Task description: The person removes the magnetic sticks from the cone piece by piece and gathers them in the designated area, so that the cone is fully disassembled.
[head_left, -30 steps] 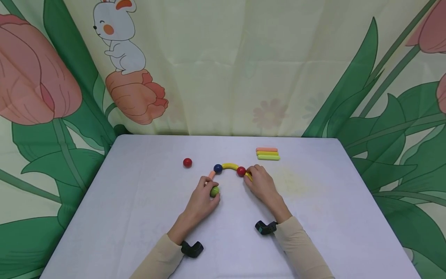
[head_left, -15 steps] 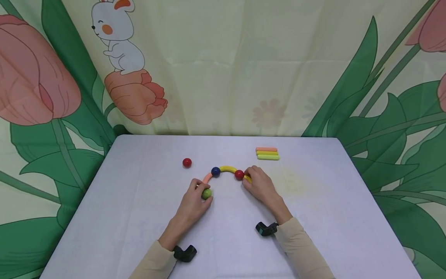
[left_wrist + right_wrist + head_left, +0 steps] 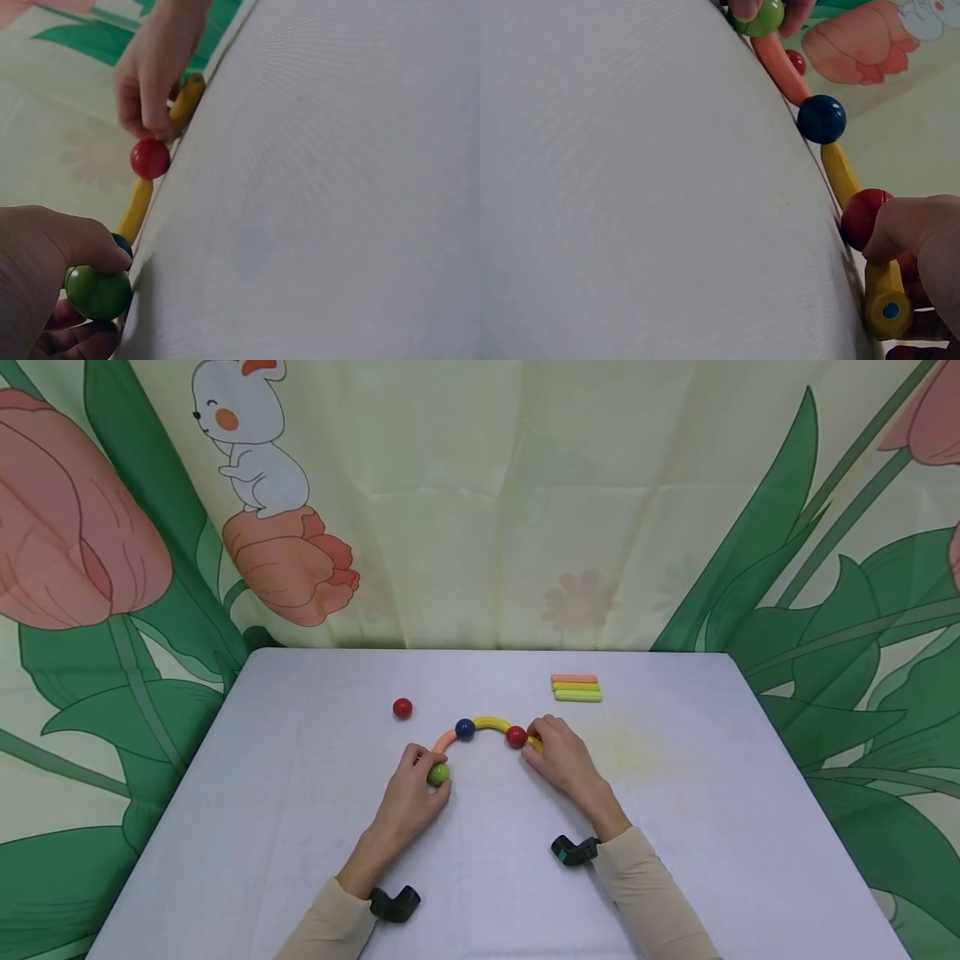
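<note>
An arch of curved rods joined by balls lies on the table. My left hand [image 3: 408, 789] pinches the green ball [image 3: 98, 292] at its left end between thumb and fingers. From there an orange rod [image 3: 781, 69] leads to a dark blue ball [image 3: 822, 118], then a curved yellow rod [image 3: 492, 723] to a red ball [image 3: 516, 737]. My right hand [image 3: 562, 758] grips the last yellow rod [image 3: 885, 289], its thumb right at the red ball. A blue dot shows in that rod's free end. Fingers partly hide this rod in the head view.
A loose red ball [image 3: 402, 708] lies beyond the arch to the left. At the back right, an orange stick [image 3: 574, 678], a yellow stick [image 3: 575, 687] and a light green stick [image 3: 577, 697] lie side by side. A printed curtain hangs behind the table [image 3: 247, 827].
My left hand has moved left with the green ball, and more of the orange rod shows. The blue and red balls have shifted slightly left and nearer; my right hand keeps its grip almost in place.
</note>
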